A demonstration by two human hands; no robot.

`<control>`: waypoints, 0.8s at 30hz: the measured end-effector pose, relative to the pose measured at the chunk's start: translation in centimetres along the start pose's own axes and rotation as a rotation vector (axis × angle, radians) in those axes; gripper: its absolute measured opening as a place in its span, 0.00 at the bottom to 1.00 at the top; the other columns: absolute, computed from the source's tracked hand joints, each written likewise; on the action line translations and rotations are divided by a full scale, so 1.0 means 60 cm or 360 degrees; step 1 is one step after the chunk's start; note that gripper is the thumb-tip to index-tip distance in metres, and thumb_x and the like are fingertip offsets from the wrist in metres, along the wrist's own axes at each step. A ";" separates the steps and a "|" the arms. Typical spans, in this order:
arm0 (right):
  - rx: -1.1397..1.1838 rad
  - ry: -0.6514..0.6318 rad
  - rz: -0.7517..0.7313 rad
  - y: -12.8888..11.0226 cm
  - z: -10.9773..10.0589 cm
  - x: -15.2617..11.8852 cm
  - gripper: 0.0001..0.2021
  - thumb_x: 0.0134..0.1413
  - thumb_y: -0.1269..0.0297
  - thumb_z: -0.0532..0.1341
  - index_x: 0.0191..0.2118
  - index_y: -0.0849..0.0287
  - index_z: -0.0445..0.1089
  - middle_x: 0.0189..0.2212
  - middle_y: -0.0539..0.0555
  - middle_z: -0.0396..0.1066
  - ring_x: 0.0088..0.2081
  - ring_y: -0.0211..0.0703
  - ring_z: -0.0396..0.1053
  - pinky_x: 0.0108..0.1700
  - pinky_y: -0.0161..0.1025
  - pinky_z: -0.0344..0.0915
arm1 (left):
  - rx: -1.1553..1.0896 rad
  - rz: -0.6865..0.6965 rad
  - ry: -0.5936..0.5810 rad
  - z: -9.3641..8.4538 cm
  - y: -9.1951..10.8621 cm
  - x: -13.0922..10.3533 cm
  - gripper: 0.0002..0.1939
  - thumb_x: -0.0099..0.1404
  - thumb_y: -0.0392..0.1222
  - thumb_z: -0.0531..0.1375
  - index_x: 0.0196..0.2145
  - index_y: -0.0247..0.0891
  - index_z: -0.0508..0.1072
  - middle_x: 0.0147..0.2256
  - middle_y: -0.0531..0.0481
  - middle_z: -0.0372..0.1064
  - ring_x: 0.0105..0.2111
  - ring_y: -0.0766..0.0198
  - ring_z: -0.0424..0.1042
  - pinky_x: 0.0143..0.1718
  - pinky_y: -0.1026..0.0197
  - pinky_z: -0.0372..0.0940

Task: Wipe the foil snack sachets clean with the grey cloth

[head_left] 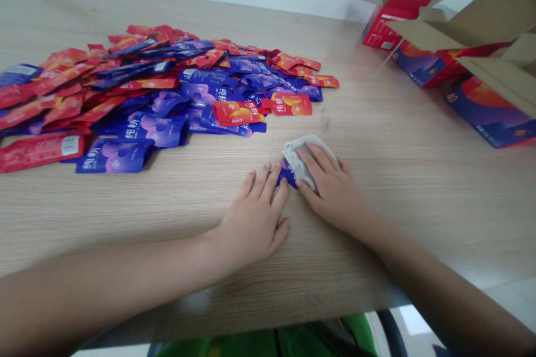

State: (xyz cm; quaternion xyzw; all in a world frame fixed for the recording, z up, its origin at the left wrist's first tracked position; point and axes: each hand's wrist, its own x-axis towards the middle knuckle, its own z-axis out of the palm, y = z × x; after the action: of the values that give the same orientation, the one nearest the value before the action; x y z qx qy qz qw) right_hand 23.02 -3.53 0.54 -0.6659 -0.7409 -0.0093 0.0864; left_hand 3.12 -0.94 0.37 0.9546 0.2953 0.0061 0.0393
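Observation:
A blue-purple sachet lies flat on the table in front of me, mostly covered. My right hand presses a folded whitish-grey cloth down over it, fingers bent on the cloth. At the sachet's left end rest the fingertips of my left hand, its fingers stretched out and the thumb apart. Beyond my left hand spreads a large pile of red-orange sachets and blue-purple sachets, overlapping one another.
Toward the right stand open cardboard boxes with raised flaps: a small red box near the wall, a blue-red box, and another box closest to me. The wooden table has its front edge near my body.

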 end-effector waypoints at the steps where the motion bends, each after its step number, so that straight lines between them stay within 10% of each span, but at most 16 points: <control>1: -0.0004 0.0022 0.0097 0.010 0.001 0.002 0.28 0.64 0.55 0.48 0.66 0.58 0.52 0.68 0.60 0.50 0.67 0.53 0.48 0.62 0.58 0.50 | 0.0000 -0.0002 0.0000 0.000 0.000 0.000 0.34 0.70 0.53 0.47 0.65 0.25 0.54 0.67 0.28 0.41 0.68 0.39 0.42 0.64 0.39 0.45; 5: -0.0046 0.0098 0.0277 0.015 0.008 0.004 0.28 0.64 0.55 0.46 0.67 0.62 0.51 0.66 0.67 0.51 0.67 0.59 0.48 0.60 0.62 0.51 | 0.0001 0.0003 0.0005 0.002 -0.001 -0.001 0.35 0.70 0.53 0.47 0.65 0.25 0.54 0.67 0.28 0.41 0.68 0.38 0.42 0.64 0.39 0.44; 12: 0.0002 -0.0026 -0.0164 -0.025 0.004 -0.006 0.28 0.64 0.56 0.47 0.67 0.58 0.51 0.68 0.59 0.48 0.68 0.52 0.46 0.64 0.56 0.46 | -0.0009 0.0009 0.0011 0.000 0.000 -0.002 0.33 0.70 0.52 0.47 0.63 0.24 0.57 0.66 0.27 0.46 0.67 0.38 0.42 0.64 0.39 0.44; 19: -0.0084 0.0089 0.0267 0.016 0.009 0.003 0.29 0.65 0.54 0.46 0.66 0.65 0.51 0.67 0.66 0.50 0.67 0.57 0.48 0.61 0.59 0.50 | -0.0007 0.0011 0.0012 0.001 -0.001 -0.003 0.34 0.70 0.53 0.47 0.65 0.25 0.55 0.67 0.27 0.42 0.67 0.37 0.42 0.64 0.39 0.45; 24: -0.0034 0.0008 -0.0121 -0.031 0.005 -0.008 0.28 0.64 0.56 0.47 0.66 0.60 0.52 0.68 0.60 0.49 0.67 0.54 0.46 0.62 0.57 0.48 | -0.0018 0.0012 0.0023 0.002 -0.001 -0.001 0.32 0.70 0.52 0.48 0.63 0.25 0.57 0.66 0.27 0.46 0.67 0.38 0.44 0.64 0.39 0.44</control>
State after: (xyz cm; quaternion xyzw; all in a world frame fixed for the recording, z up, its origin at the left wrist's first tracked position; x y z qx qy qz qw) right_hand 21.21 -4.16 0.35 -0.6383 -0.7652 -0.0222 0.0809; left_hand 3.00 -0.92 0.26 0.9554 0.2919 0.0146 0.0425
